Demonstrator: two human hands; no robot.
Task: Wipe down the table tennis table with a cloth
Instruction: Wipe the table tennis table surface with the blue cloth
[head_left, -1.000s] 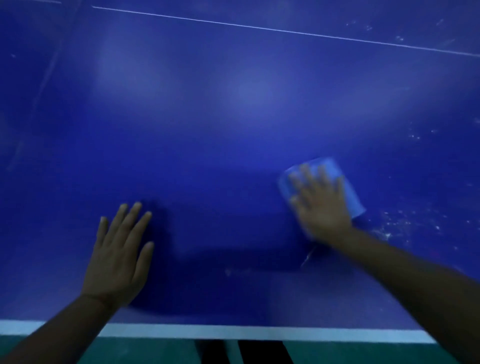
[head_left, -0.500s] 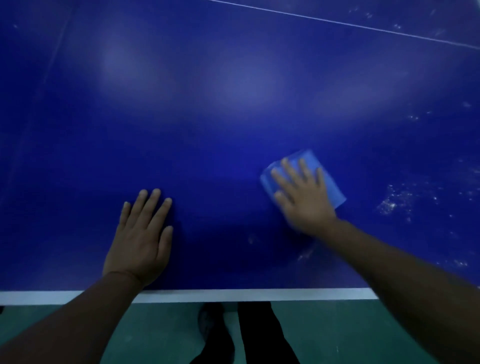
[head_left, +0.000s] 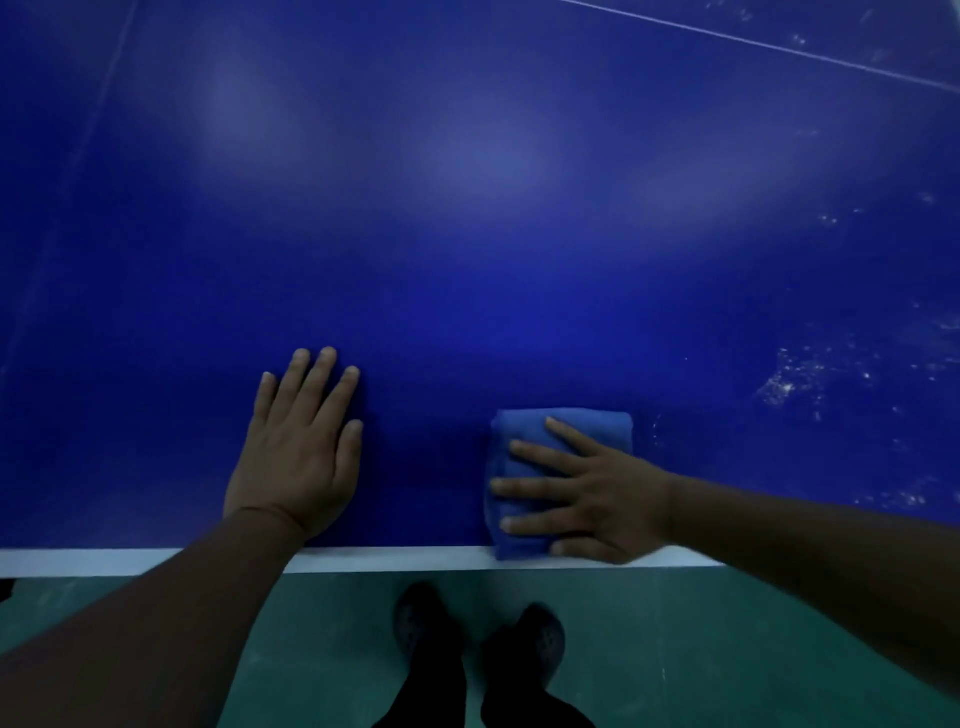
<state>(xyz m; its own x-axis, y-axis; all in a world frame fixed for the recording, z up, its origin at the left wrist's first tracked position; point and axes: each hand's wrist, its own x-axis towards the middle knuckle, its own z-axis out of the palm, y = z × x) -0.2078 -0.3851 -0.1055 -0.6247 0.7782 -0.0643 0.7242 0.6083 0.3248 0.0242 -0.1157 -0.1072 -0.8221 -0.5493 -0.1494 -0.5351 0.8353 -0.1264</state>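
The blue table tennis table (head_left: 467, 234) fills most of the head view, its white near edge line (head_left: 395, 560) running across the bottom. A folded blue cloth (head_left: 587, 423) lies at that near edge, right of centre. My right hand (head_left: 582, 491) presses flat on the cloth with straight spread fingers pointing left. Left of it my left hand (head_left: 298, 452) rests flat on the bare table surface, fingers straight and pointing away from me.
White dust specks (head_left: 795, 376) speckle the table at the right. A thin white line (head_left: 779, 49) crosses the far right corner. Below the edge is green floor (head_left: 675, 649) with my two dark shoes (head_left: 478, 629).
My right hand has dragged the cloth from the mid table toward me to the near edge, fingers turning leftward. The left hand stays flat in place; the view tilted down.
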